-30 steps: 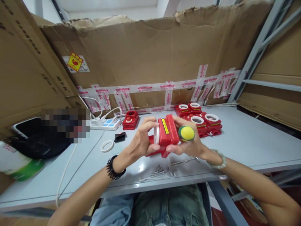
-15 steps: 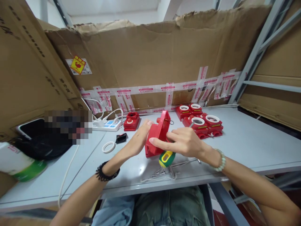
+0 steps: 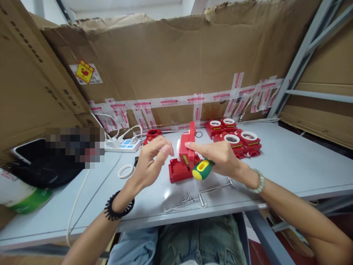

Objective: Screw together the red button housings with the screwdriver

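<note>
A red plastic housing (image 3: 184,156), hinged open with its lid standing upright, is sitting on the grey table (image 3: 289,165). The right hand (image 3: 220,160) is gripping a green-and-yellow screwdriver handle (image 3: 202,169) while steadying the lid; the left hand (image 3: 150,162) is hovering beside it, fingers loosely apart.

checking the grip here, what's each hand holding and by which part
Right hand grips the screwdriver with only its green-yellow handle end showing; its fingertip touches the red housing. Left hand holds nothing.

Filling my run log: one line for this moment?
left hand: open, beside red housing | right hand: holds screwdriver, touches housing | screws: on table
</note>
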Demonstrator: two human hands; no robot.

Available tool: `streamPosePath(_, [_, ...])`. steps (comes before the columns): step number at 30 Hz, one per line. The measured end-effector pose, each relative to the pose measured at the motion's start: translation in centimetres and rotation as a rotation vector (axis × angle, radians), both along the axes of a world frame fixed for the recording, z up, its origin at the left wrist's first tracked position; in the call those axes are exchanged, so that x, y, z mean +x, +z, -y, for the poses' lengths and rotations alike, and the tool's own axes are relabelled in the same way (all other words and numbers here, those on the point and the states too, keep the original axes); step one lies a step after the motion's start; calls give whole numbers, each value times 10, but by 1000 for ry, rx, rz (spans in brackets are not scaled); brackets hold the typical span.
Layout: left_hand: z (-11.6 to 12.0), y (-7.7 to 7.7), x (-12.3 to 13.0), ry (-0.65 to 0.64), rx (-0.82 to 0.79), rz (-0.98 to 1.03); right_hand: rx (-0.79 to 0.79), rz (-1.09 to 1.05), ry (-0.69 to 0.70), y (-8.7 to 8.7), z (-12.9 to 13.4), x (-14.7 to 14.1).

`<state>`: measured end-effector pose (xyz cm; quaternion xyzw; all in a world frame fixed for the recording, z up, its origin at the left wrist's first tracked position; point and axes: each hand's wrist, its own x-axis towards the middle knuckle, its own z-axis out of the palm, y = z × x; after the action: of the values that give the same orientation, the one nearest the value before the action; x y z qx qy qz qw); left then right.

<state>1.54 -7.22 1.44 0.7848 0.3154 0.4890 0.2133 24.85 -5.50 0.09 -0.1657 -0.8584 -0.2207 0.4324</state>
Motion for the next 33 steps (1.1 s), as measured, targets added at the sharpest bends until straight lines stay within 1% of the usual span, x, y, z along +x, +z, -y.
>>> streamPosePath(1, [0, -1, -1, -15, 105, 2, -38, -29, 24, -1, -1, 0])
streamPosePath(2, [-1, -2, -2, -55, 176, -25, -78, -55, 43, -1, -1, 1])
streamPosePath(3, [-2, -3, -3, -108, 211, -66, -120, -78, 57, -2, -2, 2])
streamPosePath(6, [-4, -4, -4, -241, 185, -126, -255, -106, 96, -3, -3, 3])
streamPosePath(8, [-6, -5, -4, -264, 147, -95, -284, -103, 123, -3, -4, 4])
streamPosePath(9, [-7, -6, -3, -261, 120, -80, -271, -96, 128, -3, -4, 4])
streamPosePath(11, [-9, -7, -2, -240, 33, -32, -190, -71, 124, -4, -4, 3])
streamPosePath(14, [-11, -9, 2, -180, -219, 36, -40, 15, 63, -5, -4, 1])
streamPosePath(15, [-11, -10, 2, -145, -289, 48, -14, 40, 43, -6, -4, 0])
streamPosePath(16, [-11, -10, 2, -102, -323, 55, -8, 49, 32, -6, -3, 0])
streamPosePath(17, [-10, -11, 2, -64, -307, 61, -19, 44, 33, -7, -3, -1])
streamPosePath(19, [-8, -10, 0, -38, -148, 54, -68, -3, 69, -7, -4, -1])
streamPosePath(21, [-7, -10, -1, -108, 34, -23, -115, -53, 105, -7, -5, 0])
streamPosePath(22, [-6, -9, -2, -155, 93, -68, -136, -72, 117, -6, -6, 1])
streamPosePath(24, [-6, -10, -2, -203, 151, -113, -187, -96, 130, -6, -7, 2])
streamPosePath(26, [-8, -11, -3, -198, 154, -97, -243, -104, 139, -6, -8, 4])
streamPosePath(28, [-10, -11, -3, -185, 108, -78, -283, -102, 139, -6, -8, 4])
streamPosePath(29, [-10, -11, -2, -183, 59, -60, -280, -102, 138, -6, -8, 4])
streamPosePath(31, [-11, -11, -1, -177, -84, -7, -230, -100, 128, -6, -8, 3])
streamPosePath(33, [-11, -10, 1, -169, -267, 19, -155, -82, 116, -8, -8, 2])
